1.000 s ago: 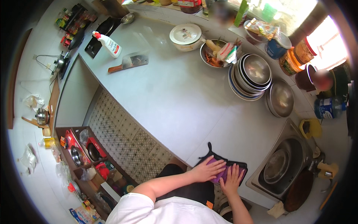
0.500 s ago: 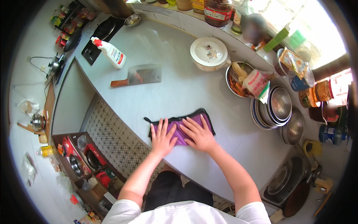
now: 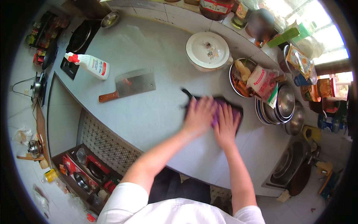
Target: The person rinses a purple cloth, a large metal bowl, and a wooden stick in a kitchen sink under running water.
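A purple cloth with a black border (image 3: pixel 239 111) lies spread on the pale grey countertop (image 3: pixel 149 123). My left hand (image 3: pixel 201 116) presses flat on its left part, fingers stretched out and slightly smeared by motion. Beside it my right hand (image 3: pixel 225 126) lies flat on the right part, fingers apart. Neither hand grips the cloth. To the left of the cloth rests a cleaver (image 3: pixel 135 85) with a wooden handle, blade flat on the counter. Farther left stands a white spray bottle (image 3: pixel 93 66) with a red and white nozzle.
Along the wall stand a lidded floral pot (image 3: pixel 207 50), a bowl of food (image 3: pixel 238 87) with a plastic bag (image 3: pixel 261 83) on it, and stacked metal bowls (image 3: pixel 285 101). A sink (image 3: pixel 291 160) lies at the near right. The counter's front edge (image 3: pixel 112 127) runs beside an open-topped shelf unit (image 3: pixel 61 164).
Both hands have slid the cloth to the right and a little away from me, toward the bowls. The head view has shifted; the cleaver and bottle appear farther left.
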The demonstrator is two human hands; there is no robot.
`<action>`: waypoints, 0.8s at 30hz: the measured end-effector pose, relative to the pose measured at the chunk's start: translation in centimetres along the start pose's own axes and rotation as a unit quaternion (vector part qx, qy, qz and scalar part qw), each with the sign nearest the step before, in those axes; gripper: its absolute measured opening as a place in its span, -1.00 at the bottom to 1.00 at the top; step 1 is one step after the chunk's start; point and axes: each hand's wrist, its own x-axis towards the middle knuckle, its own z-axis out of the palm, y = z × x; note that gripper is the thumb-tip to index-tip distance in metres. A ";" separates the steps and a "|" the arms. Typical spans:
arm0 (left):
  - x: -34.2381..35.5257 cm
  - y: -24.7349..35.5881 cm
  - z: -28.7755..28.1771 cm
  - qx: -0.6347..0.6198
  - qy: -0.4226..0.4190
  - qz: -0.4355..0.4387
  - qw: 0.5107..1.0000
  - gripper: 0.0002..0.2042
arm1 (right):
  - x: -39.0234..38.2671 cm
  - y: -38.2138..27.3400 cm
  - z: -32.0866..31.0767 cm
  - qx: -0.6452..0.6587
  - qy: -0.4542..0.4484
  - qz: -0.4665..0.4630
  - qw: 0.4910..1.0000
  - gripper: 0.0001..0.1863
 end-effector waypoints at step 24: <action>-11.9 -7.4 -1.9 -0.053 -0.021 -0.018 0.998 -0.45 | -0.3 -10.7 1.8 0.024 -0.046 -0.066 0.996 -0.34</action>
